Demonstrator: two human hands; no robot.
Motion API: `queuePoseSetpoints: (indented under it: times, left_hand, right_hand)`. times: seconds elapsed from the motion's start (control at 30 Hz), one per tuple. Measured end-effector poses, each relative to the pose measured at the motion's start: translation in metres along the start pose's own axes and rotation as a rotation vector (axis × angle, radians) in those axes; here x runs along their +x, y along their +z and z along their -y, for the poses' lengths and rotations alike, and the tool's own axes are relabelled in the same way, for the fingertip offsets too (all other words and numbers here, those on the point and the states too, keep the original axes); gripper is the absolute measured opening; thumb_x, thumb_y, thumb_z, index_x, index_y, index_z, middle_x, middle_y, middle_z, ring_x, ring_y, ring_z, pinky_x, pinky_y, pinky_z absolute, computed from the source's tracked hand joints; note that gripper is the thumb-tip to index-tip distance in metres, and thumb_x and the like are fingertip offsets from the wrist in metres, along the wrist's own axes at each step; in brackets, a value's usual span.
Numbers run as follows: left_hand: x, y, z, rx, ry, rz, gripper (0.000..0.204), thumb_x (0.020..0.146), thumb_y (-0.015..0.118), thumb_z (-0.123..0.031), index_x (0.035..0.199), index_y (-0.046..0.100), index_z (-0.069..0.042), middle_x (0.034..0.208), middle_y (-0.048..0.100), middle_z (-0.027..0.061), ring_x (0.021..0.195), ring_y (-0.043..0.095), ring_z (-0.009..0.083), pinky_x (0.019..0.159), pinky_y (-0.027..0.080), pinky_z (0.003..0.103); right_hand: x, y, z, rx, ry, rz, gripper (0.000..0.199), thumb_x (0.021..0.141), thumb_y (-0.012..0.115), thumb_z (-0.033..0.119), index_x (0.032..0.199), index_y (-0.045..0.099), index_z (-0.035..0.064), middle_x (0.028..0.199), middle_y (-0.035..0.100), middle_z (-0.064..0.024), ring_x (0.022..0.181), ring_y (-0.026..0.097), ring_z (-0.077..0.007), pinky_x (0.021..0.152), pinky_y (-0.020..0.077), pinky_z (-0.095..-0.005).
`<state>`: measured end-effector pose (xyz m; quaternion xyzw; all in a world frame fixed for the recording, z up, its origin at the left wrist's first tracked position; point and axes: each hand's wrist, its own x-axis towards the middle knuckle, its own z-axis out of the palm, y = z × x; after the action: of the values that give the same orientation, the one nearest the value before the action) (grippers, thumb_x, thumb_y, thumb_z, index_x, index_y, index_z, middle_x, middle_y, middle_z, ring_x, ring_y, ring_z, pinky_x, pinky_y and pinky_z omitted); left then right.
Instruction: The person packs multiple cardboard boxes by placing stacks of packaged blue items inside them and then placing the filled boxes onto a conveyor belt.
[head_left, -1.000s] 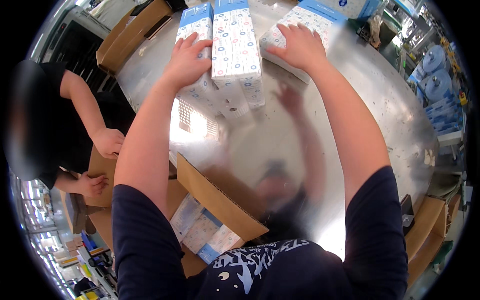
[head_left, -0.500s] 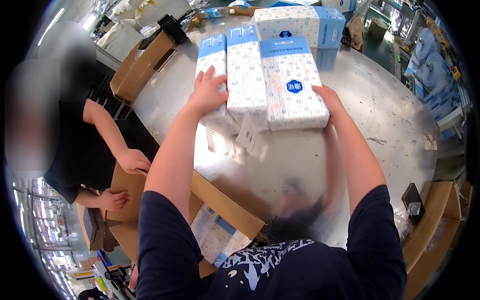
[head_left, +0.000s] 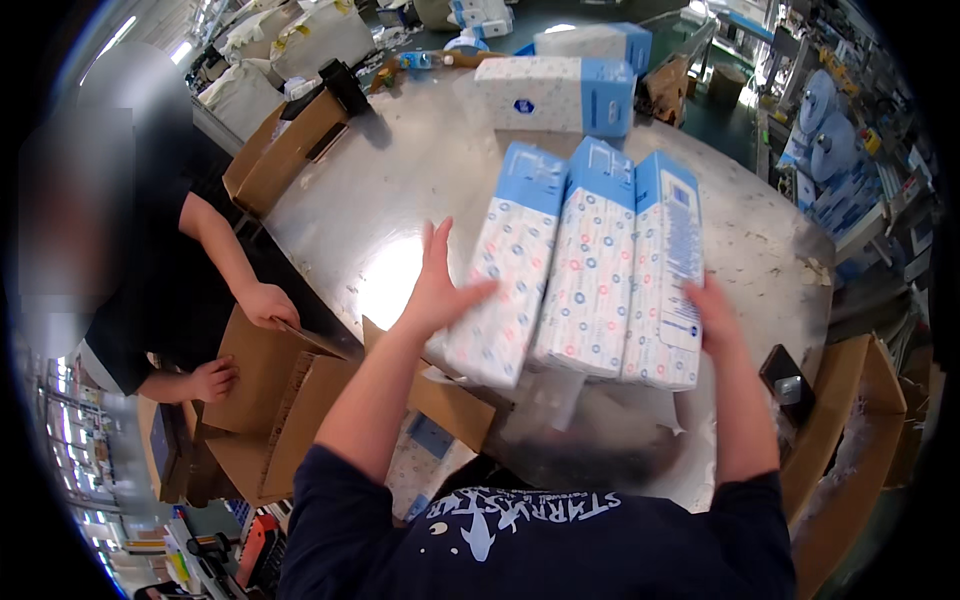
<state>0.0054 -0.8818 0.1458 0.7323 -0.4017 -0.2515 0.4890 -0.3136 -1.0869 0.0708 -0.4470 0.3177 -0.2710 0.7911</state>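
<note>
Three white soft packs with blue ends and small dots, likely tissue packs, stand close together in front of me: a left pack (head_left: 508, 265), a middle pack (head_left: 590, 265) and a right pack (head_left: 662, 270). My left hand (head_left: 437, 290) is open, fingers spread, its thumb against the left pack's side. My right hand (head_left: 716, 315) grips the right pack's outer side, thumb toward me and the other fingers partly hidden. White paper flaps (head_left: 558, 398) hang below the packs' near ends. Whether the packs touch the table cannot be told.
The round metal table (head_left: 340, 215) bears another pack (head_left: 535, 92) at the back and a phone (head_left: 788, 385) at right. Below my left arm, a cardboard box (head_left: 455, 408) holds similar packs. A co-worker's hands (head_left: 268, 305) hold a carton at left; another carton (head_left: 830, 440) stands right.
The three packs have come nearer and to the right, and the right one has turned onto its narrow side. My left hand's fingers have spread off the left pack's top.
</note>
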Motion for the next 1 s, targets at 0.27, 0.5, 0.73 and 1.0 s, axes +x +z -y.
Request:
queuePoseSetpoints:
  times: [0.27, 0.5, 0.73, 1.0]
  left_hand:
    - [0.001, -0.006, 0.075, -0.532, -0.549, 0.360, 0.061, 0.091, 0.049, -0.034, 0.141, 0.031, -0.004, 0.128, 0.054, 0.0131, 0.111, 0.059, 0.0215, 0.090, 0.050, 0.036]
    - [-0.073, -0.033, 0.028, -0.369, -0.183, 0.212, 0.085, 0.079, 0.064, -0.014, 0.149, 0.016, -0.010, 0.139, 0.044, 0.0119, 0.126, 0.046, 0.0220, 0.100, 0.042, 0.037]
    - [-0.163, -0.208, -0.169, -0.012, 0.195, 0.088, 0.064, 0.080, 0.070, -0.019, 0.135, 0.042, 0.000, 0.126, 0.056, 0.0153, 0.111, 0.059, 0.0251, 0.094, 0.050, 0.040]
    - [-0.347, -0.301, 0.011, -0.107, -0.386, 0.059, 0.061, 0.071, 0.074, -0.023, 0.126, 0.055, -0.004, 0.116, 0.063, 0.0070, 0.105, 0.060, 0.0190, 0.089, 0.050, 0.037]
  right_hand:
    - [0.111, 0.020, -0.022, 0.015, 0.243, 0.329, 0.064, 0.098, 0.033, 0.052, 0.144, 0.034, 0.0070, 0.139, 0.047, -0.0081, 0.121, 0.050, -0.0234, 0.100, 0.0417, -0.0380]
    - [0.054, 0.054, -0.035, 0.235, 0.155, 0.368, 0.074, 0.094, 0.028, 0.063, 0.145, 0.032, 0.0094, 0.146, 0.038, -0.0108, 0.133, 0.038, -0.0284, 0.108, 0.0349, -0.0400]
    - [-0.072, 0.193, -0.009, 0.247, -0.193, 0.676, 0.109, 0.069, 0.051, 0.081, 0.147, 0.025, 0.0092, 0.147, 0.036, -0.0098, 0.132, 0.037, -0.0318, 0.105, 0.0381, -0.0484]
    - [-0.189, 0.240, -0.047, -0.811, 0.050, 1.584, 0.042, 0.082, 0.072, 0.024, 0.117, 0.064, 0.0029, 0.091, 0.071, -0.0107, 0.083, 0.068, -0.0188, 0.071, 0.0529, -0.0296]
